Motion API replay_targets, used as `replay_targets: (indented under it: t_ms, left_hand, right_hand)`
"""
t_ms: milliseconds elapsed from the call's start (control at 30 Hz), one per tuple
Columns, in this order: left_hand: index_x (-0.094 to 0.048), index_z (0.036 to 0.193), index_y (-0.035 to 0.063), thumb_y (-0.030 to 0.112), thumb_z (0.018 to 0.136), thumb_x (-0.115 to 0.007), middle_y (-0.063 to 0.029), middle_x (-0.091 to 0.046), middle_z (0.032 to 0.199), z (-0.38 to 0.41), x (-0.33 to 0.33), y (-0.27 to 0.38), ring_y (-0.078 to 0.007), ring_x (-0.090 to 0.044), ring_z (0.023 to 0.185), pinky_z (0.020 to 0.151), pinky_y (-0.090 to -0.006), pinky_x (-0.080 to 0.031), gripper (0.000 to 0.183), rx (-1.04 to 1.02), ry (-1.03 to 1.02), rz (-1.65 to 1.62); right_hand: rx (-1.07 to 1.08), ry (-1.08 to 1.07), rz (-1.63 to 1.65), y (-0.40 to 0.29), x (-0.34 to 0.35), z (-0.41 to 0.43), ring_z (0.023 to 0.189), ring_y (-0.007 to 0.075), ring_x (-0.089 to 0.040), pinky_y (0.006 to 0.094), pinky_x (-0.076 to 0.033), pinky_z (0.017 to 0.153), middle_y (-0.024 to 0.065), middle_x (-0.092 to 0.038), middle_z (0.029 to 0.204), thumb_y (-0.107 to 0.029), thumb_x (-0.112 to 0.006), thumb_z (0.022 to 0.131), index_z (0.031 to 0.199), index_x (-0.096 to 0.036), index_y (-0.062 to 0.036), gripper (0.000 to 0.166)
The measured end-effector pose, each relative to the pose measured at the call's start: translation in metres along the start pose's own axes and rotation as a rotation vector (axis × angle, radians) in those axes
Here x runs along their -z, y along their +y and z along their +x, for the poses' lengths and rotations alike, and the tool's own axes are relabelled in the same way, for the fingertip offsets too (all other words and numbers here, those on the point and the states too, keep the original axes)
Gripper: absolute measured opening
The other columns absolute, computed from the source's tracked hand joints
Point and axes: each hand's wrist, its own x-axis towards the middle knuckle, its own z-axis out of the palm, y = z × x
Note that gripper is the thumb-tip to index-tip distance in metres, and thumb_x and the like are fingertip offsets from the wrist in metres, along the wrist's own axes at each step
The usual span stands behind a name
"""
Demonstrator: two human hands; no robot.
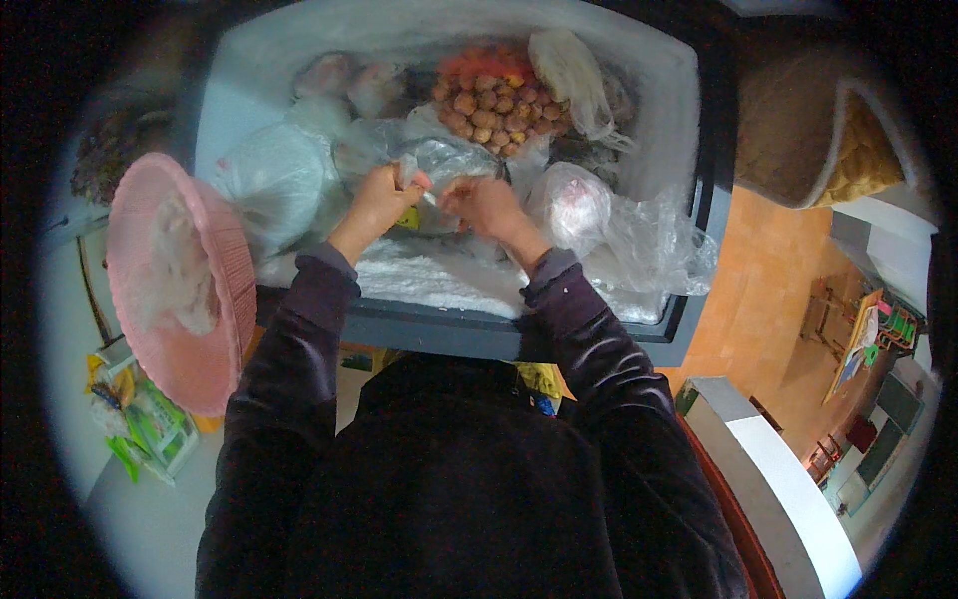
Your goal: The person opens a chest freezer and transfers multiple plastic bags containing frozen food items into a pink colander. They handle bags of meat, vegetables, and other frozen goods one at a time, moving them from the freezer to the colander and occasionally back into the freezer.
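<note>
Both my hands are over an open chest freezer (426, 333) with frosted walls. My left hand (382, 198) pinches the gathered whitish end of a clear plastic bag (456, 156) between thumb and fingers. Close by on the right, my right hand (486, 206) is slightly blurred, its fingers closed at the same twisted end. The bag's contents are hard to make out. Something yellow (409, 219) shows just under my left hand. Beside my right wrist lies a clear bag with a pale, pinkish lump (576, 202). A full whitish bag (273, 183) sits left of my left hand.
Round brown items (494, 112) in red netting lie at the freezer's back, beside a pale plastic bag (569, 67). Loose frost (434, 281) lines the front. A tilted pink basin (243, 299) holding something whitish stands left. A white-topped ledge (793, 494) is at right.
</note>
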Motion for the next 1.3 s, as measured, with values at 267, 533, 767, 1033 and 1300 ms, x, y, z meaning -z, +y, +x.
replay_targets:
  t_ms: [267,533,767,1033,1300]
  left_hand:
    - [-0.055,0.081,0.0039,0.002,0.072,-0.058,-0.0107,-0.059,0.078,-0.014,-0.003,0.018,-0.0279,-0.058,0.071,0.064,-0.0331,-0.045,0.009,-0.262,0.228,0.278]
    - [-0.053,0.08,0.01,0.008,0.072,-0.06,-0.0092,-0.052,0.082,0.0,-0.005,0.006,-0.0292,-0.058,0.077,0.067,-0.0408,-0.046,0.011,-0.546,0.505,0.711]
    - [-0.055,0.087,0.0125,0.007,0.071,-0.059,-0.0089,-0.053,0.086,-0.007,0.0,0.0,-0.0337,-0.058,0.071,0.06,-0.0426,-0.046,0.017,-0.311,0.414,0.751]
    - [-0.06,0.08,0.005,0.008,0.066,-0.059,-0.0131,-0.06,0.086,-0.033,-0.009,0.006,-0.0324,-0.06,0.078,0.071,-0.0435,-0.045,0.015,-0.25,0.297,0.617]
    - [-0.059,0.089,0.0069,0.027,0.086,-0.055,-0.0165,-0.061,0.075,-0.032,-0.018,-0.017,-0.0359,-0.058,0.072,0.063,-0.042,-0.043,0.021,0.18,0.478,0.077]
  right_hand:
    - [0.387,0.212,0.034,-0.016,-0.015,0.056,0.083,0.0369,-0.059,0.044,-0.047,0.072,0.0181,-0.063,0.09,-0.022,-0.05,0.085,0.102,-0.064,-0.0165,0.023]
    - [0.467,-0.209,0.203,0.004,-0.001,0.08,0.07,0.0164,-0.058,0.0324,-0.048,0.066,0.0097,-0.065,0.082,-0.012,-0.057,0.08,0.104,-0.063,-0.0074,0.025]
    - [0.25,-0.336,0.14,-0.013,0.014,0.082,0.079,0.0178,-0.06,0.033,-0.049,0.069,0.0092,-0.064,0.09,-0.013,-0.058,0.081,0.101,-0.063,-0.0068,0.022]
    - [0.415,0.294,-0.475,-0.011,0.006,0.064,0.07,0.0292,-0.061,0.0394,-0.049,0.061,0.0046,-0.062,0.084,-0.017,-0.061,0.073,0.081,-0.066,-0.0146,0.009]
    - [0.418,0.284,-0.531,-0.004,-0.009,0.065,0.069,0.0285,-0.062,0.0392,-0.049,0.062,0.0052,-0.061,0.079,-0.022,-0.06,0.074,0.088,-0.064,-0.0174,0.015]
